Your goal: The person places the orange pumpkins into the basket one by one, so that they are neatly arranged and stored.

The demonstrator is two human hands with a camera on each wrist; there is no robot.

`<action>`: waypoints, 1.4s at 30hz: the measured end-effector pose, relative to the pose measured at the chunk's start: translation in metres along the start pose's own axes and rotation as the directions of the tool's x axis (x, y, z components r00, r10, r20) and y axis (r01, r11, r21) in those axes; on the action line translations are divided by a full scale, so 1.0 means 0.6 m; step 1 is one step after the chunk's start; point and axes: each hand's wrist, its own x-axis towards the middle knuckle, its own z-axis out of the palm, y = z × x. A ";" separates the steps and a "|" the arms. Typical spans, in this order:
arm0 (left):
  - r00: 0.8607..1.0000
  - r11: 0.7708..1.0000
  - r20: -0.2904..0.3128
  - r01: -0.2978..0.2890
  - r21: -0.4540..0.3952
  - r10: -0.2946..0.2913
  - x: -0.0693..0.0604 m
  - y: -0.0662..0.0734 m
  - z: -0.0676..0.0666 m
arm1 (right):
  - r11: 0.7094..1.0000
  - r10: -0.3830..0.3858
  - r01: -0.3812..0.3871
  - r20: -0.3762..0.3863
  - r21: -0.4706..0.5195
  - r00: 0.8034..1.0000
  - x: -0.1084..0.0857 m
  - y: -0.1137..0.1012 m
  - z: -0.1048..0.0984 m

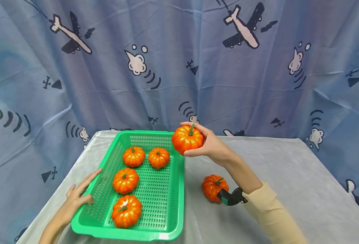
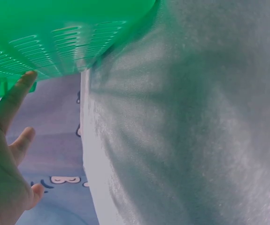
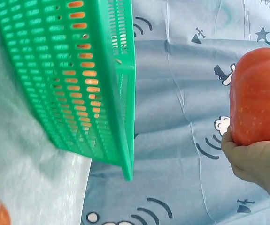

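My right hand point(image 1: 211, 145) holds a small orange pumpkin point(image 1: 187, 139) with a green stem, raised at the far right corner of a green plastic basket point(image 1: 179, 203). In the right wrist view, fingers and thumb grip the pumpkin point(image 3: 259, 101) from its sides. Inside the basket sit several similar pumpkins point(image 1: 126, 180). Another pumpkin point(image 1: 213, 187) lies on the table right of the basket, below my right forearm. At the basket's left side is my left hand point(image 1: 76, 200), its fingers spread and mostly straight; in the left wrist view one fingertip meets the slotted wall point(image 2: 64, 47).
A pale cloth covers the table point(image 1: 258, 169). Behind it hangs a blue curtain point(image 1: 167, 67) printed with planes and clouds. A black band with a small device point(image 1: 232, 196) is on the right wrist, in front of part of the loose pumpkin.
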 end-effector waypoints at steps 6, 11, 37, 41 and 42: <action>1.000 1.000 -0.009 -0.011 -0.002 0.011 0.001 0.000 0.003 | 0.999 -0.016 0.014 0.025 0.051 1.000 0.021 0.009 0.020; 1.000 1.000 -0.015 -0.012 -0.004 0.011 0.000 0.001 0.003 | 0.995 -0.035 0.030 0.053 0.092 0.998 0.037 0.023 0.041; 0.999 1.000 -0.023 -0.027 -0.012 0.027 0.001 -0.002 0.007 | 0.997 -0.070 0.063 0.143 0.051 0.987 0.075 0.133 0.105; 1.000 1.000 -0.021 -0.021 -0.016 0.020 0.000 -0.003 0.005 | 0.998 -0.039 0.048 0.168 -0.050 0.985 0.079 0.134 0.111; 1.000 1.000 -0.021 -0.019 -0.017 0.019 -0.001 -0.003 0.004 | 0.996 -0.025 0.040 0.172 -0.079 0.985 0.080 0.134 0.113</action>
